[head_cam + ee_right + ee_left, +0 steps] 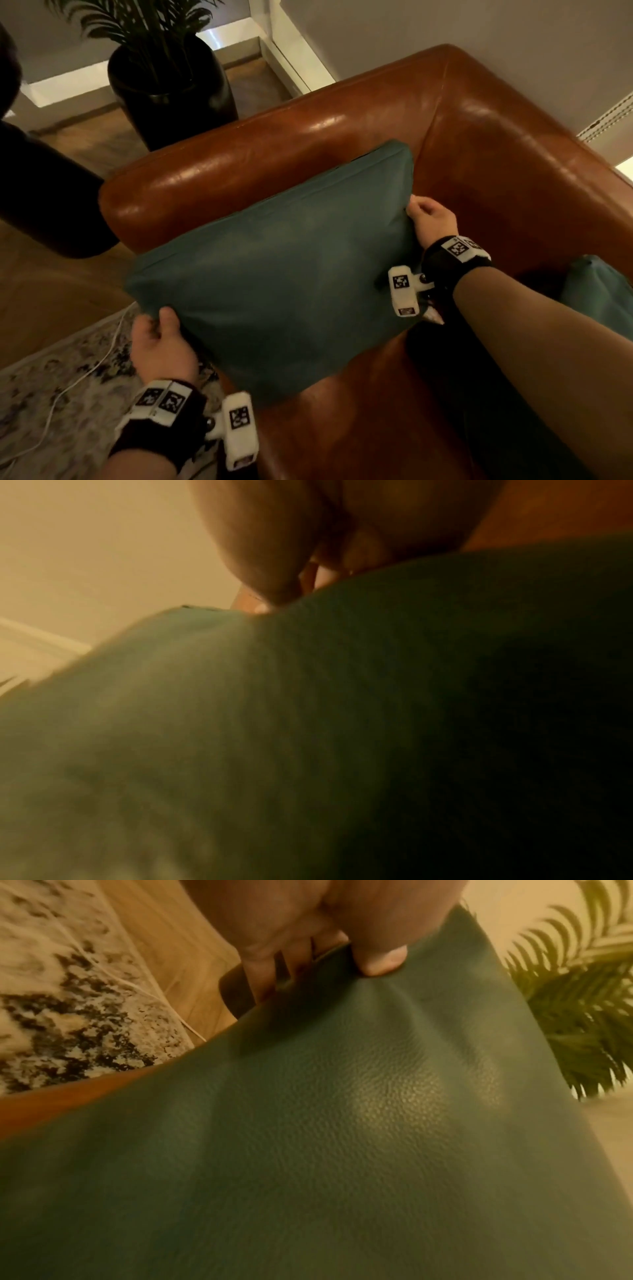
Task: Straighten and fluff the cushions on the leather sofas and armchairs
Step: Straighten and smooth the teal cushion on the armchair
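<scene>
A square teal leather cushion [274, 267] is held up over the arm of a brown leather armchair [342, 144]. My left hand [161, 329] pinches its near left edge, thumb on top and fingers underneath. My right hand [428, 216] grips its right edge, fingers curled round it. In the left wrist view the thumb [380, 958] presses into the cushion [342, 1123] and wrinkles the leather. The right wrist view is blurred: my right hand [291, 588] pinches the rim of the cushion [308, 723]. A second teal cushion [596, 291] lies on the seat at the right, partly hidden by my right forearm.
A black planter [171, 92] with a palm stands behind the armchair's arm. A dark rounded piece of furniture [44, 192] sits at the left. On the wooden floor lies a patterned rug [51, 394] with a white cable [82, 373] across it. White wall and skirting behind.
</scene>
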`<state>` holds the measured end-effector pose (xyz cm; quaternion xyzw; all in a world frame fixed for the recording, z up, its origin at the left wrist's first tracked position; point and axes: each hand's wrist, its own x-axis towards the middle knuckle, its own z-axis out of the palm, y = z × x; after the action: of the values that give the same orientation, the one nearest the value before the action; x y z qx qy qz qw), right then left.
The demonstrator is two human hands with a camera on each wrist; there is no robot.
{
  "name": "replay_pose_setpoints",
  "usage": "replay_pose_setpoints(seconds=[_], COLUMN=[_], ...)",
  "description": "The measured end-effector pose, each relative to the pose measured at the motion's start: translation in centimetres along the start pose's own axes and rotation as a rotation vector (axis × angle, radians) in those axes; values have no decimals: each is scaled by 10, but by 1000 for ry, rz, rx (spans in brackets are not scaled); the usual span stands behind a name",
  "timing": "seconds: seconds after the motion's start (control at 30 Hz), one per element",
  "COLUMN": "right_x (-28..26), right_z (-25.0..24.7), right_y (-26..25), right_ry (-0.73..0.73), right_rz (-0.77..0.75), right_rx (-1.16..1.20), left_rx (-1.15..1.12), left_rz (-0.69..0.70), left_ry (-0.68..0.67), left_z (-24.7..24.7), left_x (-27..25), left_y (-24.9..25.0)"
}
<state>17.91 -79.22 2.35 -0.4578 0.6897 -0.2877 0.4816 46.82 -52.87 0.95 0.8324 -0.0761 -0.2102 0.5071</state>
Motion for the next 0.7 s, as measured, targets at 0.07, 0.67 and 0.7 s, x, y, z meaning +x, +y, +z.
replay_pose_setpoints(seconds=[0.07, 0.67, 0.7], right_x=[0, -9, -10], right_z=[2, -11, -13], right_y=[-5, 54, 57], right_ry=[56, 129, 141], right_rz=[-32, 237, 239], right_rx=[15, 44, 45], left_rx=[-35, 183, 179], left_rz=[9, -334, -297], left_ry=[8, -206, -213], left_z=[2, 9, 6], left_x=[4, -5, -8], left_y=[7, -105, -104])
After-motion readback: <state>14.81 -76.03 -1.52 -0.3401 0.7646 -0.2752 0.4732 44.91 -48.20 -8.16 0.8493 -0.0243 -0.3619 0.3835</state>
